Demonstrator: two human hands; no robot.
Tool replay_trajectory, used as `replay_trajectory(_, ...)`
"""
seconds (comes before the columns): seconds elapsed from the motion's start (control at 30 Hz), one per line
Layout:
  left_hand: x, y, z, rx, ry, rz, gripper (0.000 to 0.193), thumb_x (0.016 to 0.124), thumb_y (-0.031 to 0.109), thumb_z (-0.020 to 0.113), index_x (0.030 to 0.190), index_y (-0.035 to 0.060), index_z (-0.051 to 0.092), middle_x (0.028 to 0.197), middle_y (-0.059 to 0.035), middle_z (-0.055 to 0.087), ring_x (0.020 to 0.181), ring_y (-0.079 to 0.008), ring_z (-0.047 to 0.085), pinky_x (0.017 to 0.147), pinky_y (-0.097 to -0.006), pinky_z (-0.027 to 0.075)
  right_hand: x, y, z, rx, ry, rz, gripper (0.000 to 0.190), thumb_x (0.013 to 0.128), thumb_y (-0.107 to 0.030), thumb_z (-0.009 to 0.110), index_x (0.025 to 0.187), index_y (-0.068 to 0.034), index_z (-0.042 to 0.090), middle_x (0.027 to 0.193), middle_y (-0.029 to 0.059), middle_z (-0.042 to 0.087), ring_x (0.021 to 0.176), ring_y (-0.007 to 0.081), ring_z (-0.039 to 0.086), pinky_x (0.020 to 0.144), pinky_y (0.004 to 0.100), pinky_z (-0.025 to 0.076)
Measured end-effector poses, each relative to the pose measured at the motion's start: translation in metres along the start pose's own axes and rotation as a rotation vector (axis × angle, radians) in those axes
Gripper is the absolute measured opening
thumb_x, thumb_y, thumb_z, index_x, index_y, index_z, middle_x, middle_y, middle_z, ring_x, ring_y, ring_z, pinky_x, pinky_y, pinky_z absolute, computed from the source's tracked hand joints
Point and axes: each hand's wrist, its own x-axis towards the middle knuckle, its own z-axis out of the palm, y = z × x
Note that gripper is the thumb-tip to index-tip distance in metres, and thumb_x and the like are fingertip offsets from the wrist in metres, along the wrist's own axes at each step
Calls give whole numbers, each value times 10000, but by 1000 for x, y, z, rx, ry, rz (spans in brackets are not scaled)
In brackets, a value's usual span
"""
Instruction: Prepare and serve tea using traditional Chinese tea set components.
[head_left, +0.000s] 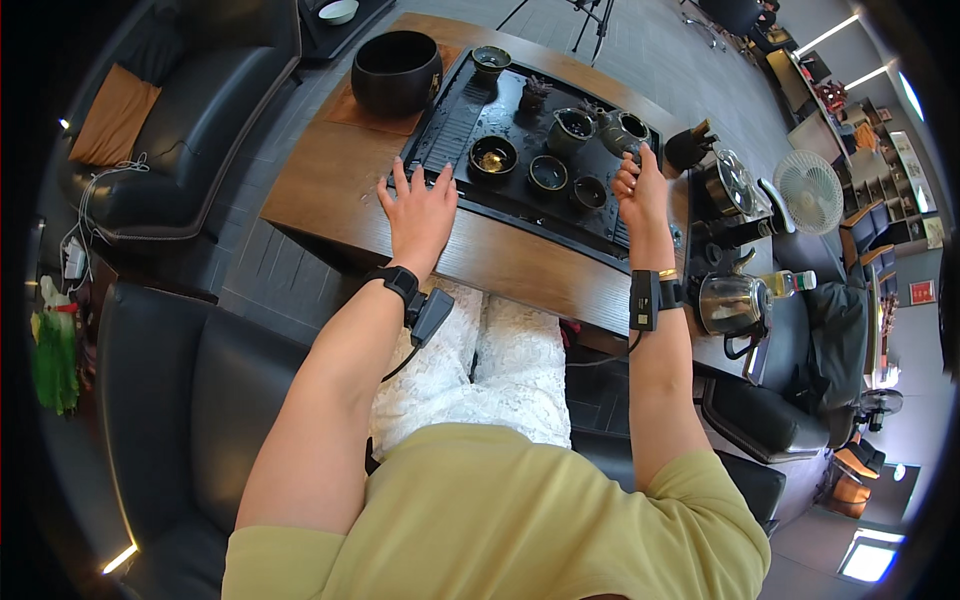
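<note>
My right hand (638, 187) grips the handle of a dark ceramic teapot (622, 133) at the right end of the black tea tray (465, 112). The teapot's top is uncovered; whether its base touches the tray cannot be told. Just left of it stands a dark pitcher (571, 130). My left hand (418, 201) lies with fingers spread at the tray's near left edge, holding nothing. Near its fingertips is a dark bowl with a gold-coloured inside (493, 157). Two smaller dark cups, one (547, 174) left of the other (589, 193), stand toward the near edge.
A big black bowl (396, 73) sits on a brown mat at the far left. A lidded cup (491, 61) and a small figurine (535, 93) stand on the tray's far side. Right of it are a tool holder (688, 148), a glass-lidded pot (729, 184) and a glass kettle (731, 304).
</note>
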Motion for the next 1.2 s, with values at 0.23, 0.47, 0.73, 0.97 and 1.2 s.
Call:
replay_trajectory(0.23, 0, 2, -1, 45, -6, 6, 378, 1063, 349, 498, 1385, 260, 677, 1384, -168, 646, 1458, -410, 400, 1173, -646, 249, 16, 12, -44, 112, 36, 52, 345, 1058, -384, 595, 963, -55, 550, 652, -63, 376, 492, 61, 310, 446, 234, 239)
replay_trajectory(0.47, 2, 2, -2, 57, -31, 9, 380, 1073, 357, 489, 1394, 263, 670, 1390, -171, 643, 1462, -414, 398, 1174, -652, 255, 19, 34, -68, 90, 54, 54, 332, 1053, -379, 619, 979, -62, 550, 648, -60, 390, 491, 64, 321, 452, 231, 245)
replay_trajectory(0.73, 1, 1, -4, 57, -25, 15, 385, 1071, 360, 495, 1401, 264, 667, 1395, -174, 641, 1460, -415, 401, 1167, -656, 270, 13, 35, -61, -19, 11, 108, 450, 1062, -481, 571, 1030, -32, 573, 683, -28, 457, 496, 62, 345, 447, 223, 282)
replay_trajectory(0.97, 7, 8, 3, -97, -18, 8, 404, 1043, 349, 560, 1423, 239, 640, 1422, -172, 610, 1457, -412, 400, 1184, -646, 252, 13, 38, -128, -669, 357, -312, 733, 1039, -627, 525, 1115, 94, 634, 810, 98, 642, 741, 218, 610, 706, 348, 509)
replay_trajectory(1.2, 14, -10, -5, -472, 169, 212, 581, 899, 213, 790, 1447, 160, 602, 1521, -178, 505, 1464, -389, 403, 1212, -498, 305, -93, 92, -116, -1398, 340, -939, 350, 926, -121, 677, 1255, -31, 599, 1121, 142, 653, 1096, 333, 596, 980, 454, 467)
